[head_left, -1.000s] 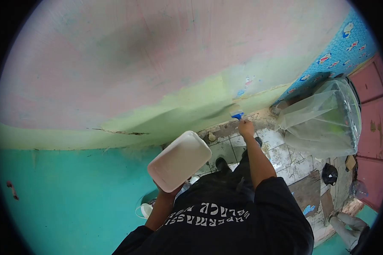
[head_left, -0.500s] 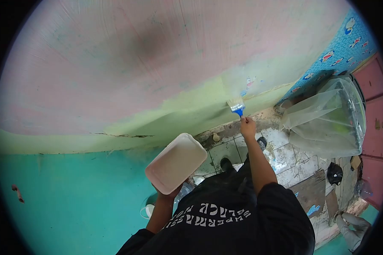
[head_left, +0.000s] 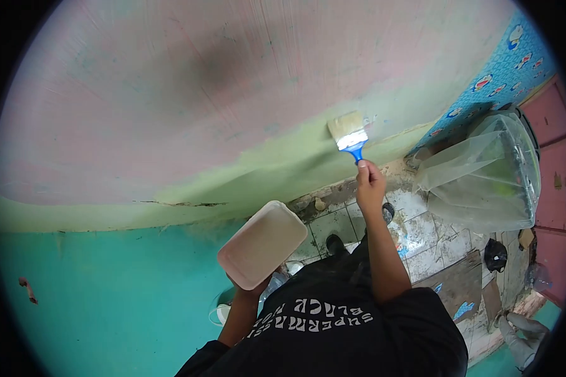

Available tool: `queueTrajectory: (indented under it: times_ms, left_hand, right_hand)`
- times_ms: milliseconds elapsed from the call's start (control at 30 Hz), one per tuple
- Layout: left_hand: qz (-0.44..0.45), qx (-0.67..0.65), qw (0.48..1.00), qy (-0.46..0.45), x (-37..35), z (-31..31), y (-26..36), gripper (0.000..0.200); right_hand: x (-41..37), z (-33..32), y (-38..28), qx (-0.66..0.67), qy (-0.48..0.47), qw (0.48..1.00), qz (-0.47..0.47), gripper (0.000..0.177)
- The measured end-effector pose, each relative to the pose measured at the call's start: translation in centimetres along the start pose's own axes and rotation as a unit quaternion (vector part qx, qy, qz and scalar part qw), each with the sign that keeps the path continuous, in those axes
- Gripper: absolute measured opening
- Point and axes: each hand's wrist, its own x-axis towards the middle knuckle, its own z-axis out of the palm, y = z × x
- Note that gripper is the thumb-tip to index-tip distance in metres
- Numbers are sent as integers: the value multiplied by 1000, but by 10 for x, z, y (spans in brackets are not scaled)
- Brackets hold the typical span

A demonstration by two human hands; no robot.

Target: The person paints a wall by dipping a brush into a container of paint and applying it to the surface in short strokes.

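My right hand (head_left: 370, 179) grips the blue handle of a wide paintbrush (head_left: 350, 133). The pale bristles lie against or very near the wall (head_left: 188, 81), beside a small patch of printed paper; whether they touch is hard to tell. White or pinkish paint covers the upper wall, with a pale green band under it. In my left hand (head_left: 251, 290) is a white rectangular tray (head_left: 264, 244), held from beneath at its near end. Most of the fingers of that hand are hidden under the tray, whose inside has a pinkish tint.
Transparent plastic sheeting (head_left: 478, 179) covers something at the right, beside pink doors (head_left: 553, 188). Dirty white tiles (head_left: 415, 226) lie below, with a board (head_left: 453, 286) and a black bag (head_left: 495, 256). A grey-white glove or cloth (head_left: 525, 339) shows at the lower right.
My right hand has raised the brush higher up the wall, and its bristles now show broad and flat. The tray in my left hand has shifted slightly right and down.
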Motion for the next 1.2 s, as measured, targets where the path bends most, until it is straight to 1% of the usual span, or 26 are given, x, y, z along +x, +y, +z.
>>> queueTrajectory:
  times_ms: [33,100,133,167,200,233,267,300,333,367,400,433,467,533,567,633,667,733,800,833,900,933,1033,1133,1167,1200]
  left_hand:
    - [-2,-159,987,-23,1,-1,-1,61]
    - [-26,-134,991,-9,0,3,7,64]
    - [-36,-122,992,-1,0,5,11,66]
    - [20,79,997,11,-1,6,14,67]
    - [75,277,958,24,-1,7,16,67]
    - [124,463,877,39,-2,6,17,68]
    - [82,273,958,33,-3,0,13,67]
    - [36,70,997,24,-2,-9,4,67]
    - [-13,-137,990,12,-3,-14,-2,66]
    - [25,-4,999,23,-5,-11,2,64]
    - [67,128,989,34,-3,-4,10,64]
    - [105,256,960,47,-3,0,13,65]
    - [95,176,978,50,-3,-6,4,65]
    - [71,14,996,55,-2,-23,-22,66]
    - [85,96,990,52,-4,-15,-10,66]
    - [115,258,958,46,-5,0,14,66]
    - [121,295,947,48,-5,-1,14,67]
    - [130,368,919,54,-9,-4,8,68]
    - [124,183,974,39,-14,-14,-6,71]
    - [120,88,988,31,-15,-19,-11,74]
    - [177,290,939,60,-18,-28,-14,77]
    - [201,388,896,73,-20,-32,-13,79]
    - [226,488,838,86,-24,-26,4,79]
    - [180,351,916,78,-27,-13,16,72]
    - [137,135,980,50,-26,-21,6,70]
    - [85,-89,992,21,-26,-37,-13,68]
  right_hand:
    - [8,3,31,-58,2,998,0,33]
    - [17,1,118,-187,3,982,-6,34]
    - [21,-3,140,-251,3,968,-10,35]
    - [23,-10,139,-287,-16,958,11,36]
    - [26,-13,138,-323,-34,945,31,36]
    - [27,-13,135,-359,-51,930,53,37]
    - [29,-10,116,-333,-29,941,49,37]
    - [29,-5,72,-308,-7,950,44,37]
    - [23,-3,32,-284,15,958,41,37]
    - [14,-3,5,-245,42,969,-5,37]
    - [10,-4,-23,-167,28,985,-11,36]
    - [4,-7,-48,-91,11,996,-14,35]
    - [-5,-9,-67,-16,-8,1000,-14,33]
    - [-10,-7,-103,57,-24,998,-32,29]
    - [-7,-5,-113,94,-32,994,-44,28]
    - [2,0,-92,56,-30,997,-51,26]
    - [10,2,-71,38,-29,997,-55,25]
    - [26,0,13,-45,-23,997,-61,30]
    - [35,-11,107,-179,1,983,-41,37]
    - [35,-18,131,-251,14,968,-17,42]
    - [34,-28,136,-317,-6,948,36,43]
    - [32,-28,135,-348,-16,935,64,44]
    - [36,-15,67,-244,51,968,-22,41]
    - [21,-20,-16,-74,20,997,-7,37]
    - [19,-20,-28,-38,19,999,-17,35]
    - [16,-19,-37,-2,18,1000,-25,34]
